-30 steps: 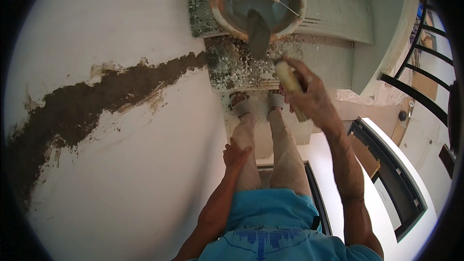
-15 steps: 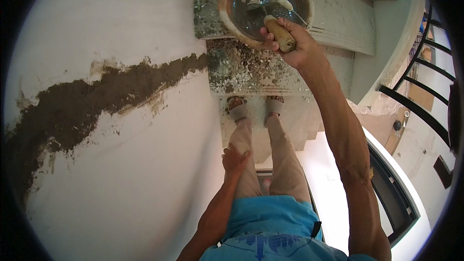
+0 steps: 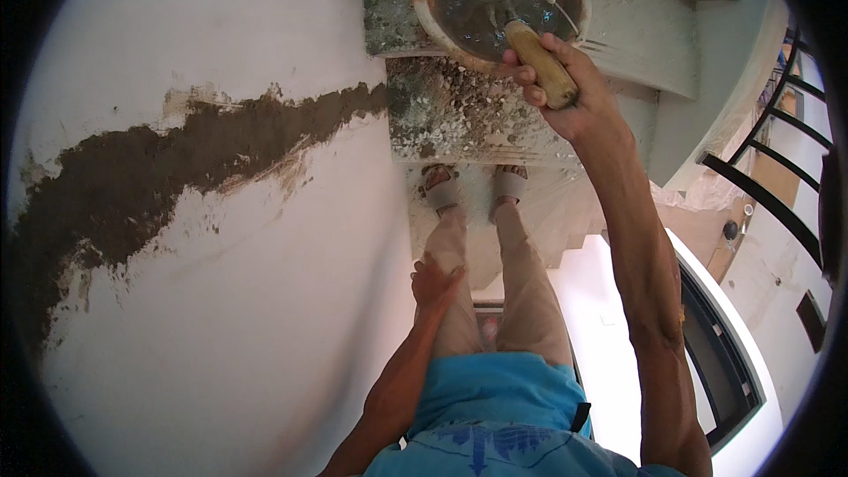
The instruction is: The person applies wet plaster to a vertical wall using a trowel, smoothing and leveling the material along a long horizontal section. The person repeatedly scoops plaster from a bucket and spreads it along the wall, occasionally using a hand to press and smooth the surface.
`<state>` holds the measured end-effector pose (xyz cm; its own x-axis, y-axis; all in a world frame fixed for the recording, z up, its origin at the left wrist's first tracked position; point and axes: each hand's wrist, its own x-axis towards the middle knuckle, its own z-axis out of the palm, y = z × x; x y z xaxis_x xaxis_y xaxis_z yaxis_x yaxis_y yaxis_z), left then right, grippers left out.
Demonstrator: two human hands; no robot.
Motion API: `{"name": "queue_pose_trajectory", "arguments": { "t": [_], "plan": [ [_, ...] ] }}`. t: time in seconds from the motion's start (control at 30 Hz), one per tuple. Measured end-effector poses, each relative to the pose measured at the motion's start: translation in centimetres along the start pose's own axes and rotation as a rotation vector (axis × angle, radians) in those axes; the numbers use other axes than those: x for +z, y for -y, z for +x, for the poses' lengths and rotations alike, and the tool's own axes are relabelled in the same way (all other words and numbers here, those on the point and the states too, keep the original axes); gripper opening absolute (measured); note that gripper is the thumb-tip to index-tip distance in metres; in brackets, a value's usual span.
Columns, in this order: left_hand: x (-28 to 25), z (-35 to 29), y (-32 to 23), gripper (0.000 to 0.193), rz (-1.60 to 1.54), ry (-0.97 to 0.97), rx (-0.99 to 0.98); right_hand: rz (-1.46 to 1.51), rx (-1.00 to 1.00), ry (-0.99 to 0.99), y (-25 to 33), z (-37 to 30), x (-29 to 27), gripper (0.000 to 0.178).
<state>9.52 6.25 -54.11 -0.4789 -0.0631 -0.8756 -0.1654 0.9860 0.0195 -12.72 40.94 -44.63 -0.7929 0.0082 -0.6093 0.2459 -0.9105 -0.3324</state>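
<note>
Wooden-handled trowel [image 3: 542,64]: clasped in the right hand [image 3: 590,102], blade lost in the murky water [image 3: 468,22] of the bucket [image 3: 426,11]. Left hand [image 3: 434,285]: laid on the trouser leg [image 3: 447,238], toolless. Hazard, I judge: knocking the rim could slop water onto the rubble-strewn step [image 3: 455,110].

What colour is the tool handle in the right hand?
The tool handle is yellowish brown; it shows best in the head view.
</note>
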Motion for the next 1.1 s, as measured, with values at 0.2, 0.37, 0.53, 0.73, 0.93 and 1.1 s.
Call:
{"name": "queue_pose_trajectory", "arguments": {
  "t": [0.2,0.37,0.53,0.73,0.93,1.1],
  "plan": [
    [0.3,0.2,0.4,0.092,-0.005,0.007,0.000,-0.049,0.073,0.138,-1.9,-5.2,-0.8,0.046],
    [0.3,0.3,0.2,0.092,0.001,-0.010,-0.003,-0.332,0.084,0.095,-7.4,-10.3,-2.3,0.070],
    [0.2,0.2,-0.1,0.093,0.042,0.035,-0.025,-0.804,0.147,-0.134,-14.7,-10.2,-8.2,0.053],
    [1.1,0.5,0.0,0.092,0.113,0.053,-0.049,-1.133,-0.162,-0.196,-25.4,-3.0,-14.1,0.053],
    [1.7,0.6,0.4,0.093,0.156,0.073,-0.062,-1.221,-0.062,-0.303,-28.8,4.2,-14.7,0.056],
    [1.2,0.1,0.4,0.092,0.150,0.084,-0.041,-1.317,-0.250,-0.296,-32.0,7.4,-17.1,0.055]
  ]
}}
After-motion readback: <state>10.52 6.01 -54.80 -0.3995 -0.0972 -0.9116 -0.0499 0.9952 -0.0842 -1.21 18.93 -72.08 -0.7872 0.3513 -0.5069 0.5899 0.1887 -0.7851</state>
